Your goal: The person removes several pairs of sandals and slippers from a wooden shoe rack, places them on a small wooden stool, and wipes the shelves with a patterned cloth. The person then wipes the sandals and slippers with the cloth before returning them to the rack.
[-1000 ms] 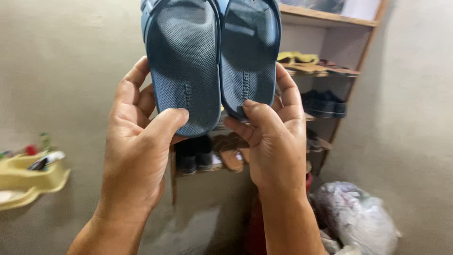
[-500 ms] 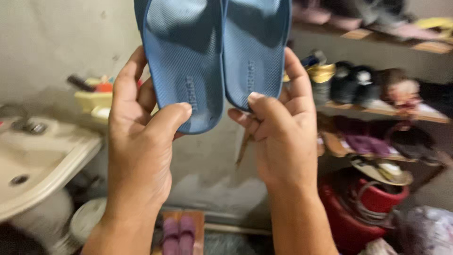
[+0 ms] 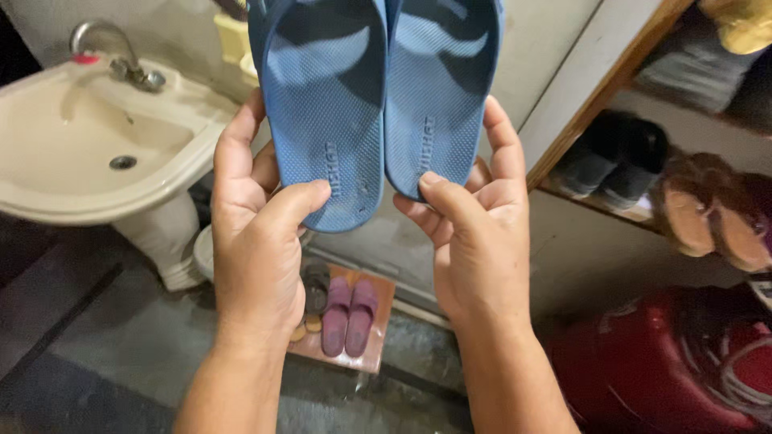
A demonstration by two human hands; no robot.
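Blue slides, a pair: left slide (image 3: 323, 104) and right slide (image 3: 441, 88), held side by side with inner edges touching, footbeds toward the camera. Long axes ran near upright in the view, heels down, toes up and cut off by the top edge. Straps dark across the upper footbeds, only partly seen. Raised well above the floor, in front of the wall between sink and shelving.

Left hand (image 3: 257, 241) clasped the left slide at the heel, thumb pressed on the footbed, fingers wrapped behind the outer edge. Right hand (image 3: 474, 241) gripped the right slide the same way, thumb on the heel, fingers curled round the outer side.

Below, between the wrists: maroon slippers (image 3: 348, 315) lying on a small reddish mat (image 3: 378, 354), toes pointing away; beside them a darker pair (image 3: 315, 288), perhaps sandals, too dim to tell. Off to the left, a cream washbasin (image 3: 48, 193) on its pedestal, with a metal tap (image 3: 121, 60) at the back. To the right, a wooden shoe rack (image 3: 595, 88), tilted in the view, with dark shoes (image 3: 607, 165) and brown sandals (image 3: 712, 213) on a shelf. Lower right, a red tub (image 3: 643, 362).
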